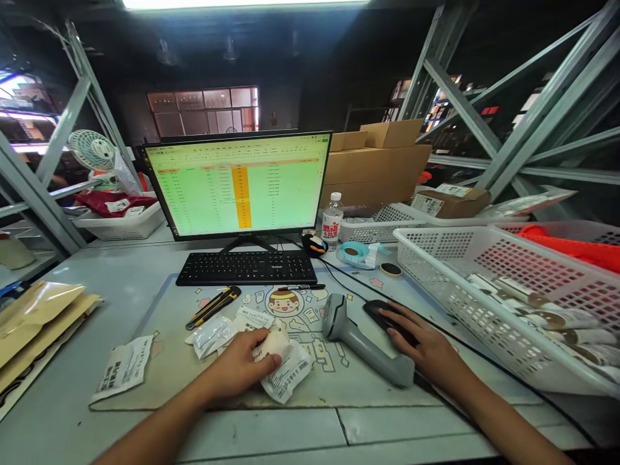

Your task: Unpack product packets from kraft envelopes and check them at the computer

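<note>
The left hand (239,365) clamps a white printed plastic packet (285,371) against the desk mat (353,394), while the right hand (423,342) cups a black computer mouse (382,315) beside a grey handheld barcode scanner (365,342).

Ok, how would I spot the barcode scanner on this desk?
Start at the glowing green monitor, then drop past the black keyboard to the cartoon desk mat. The barcode scanner lies there: grey, pistol-shaped, between the left hand and the right hand on the mouse.
</note>
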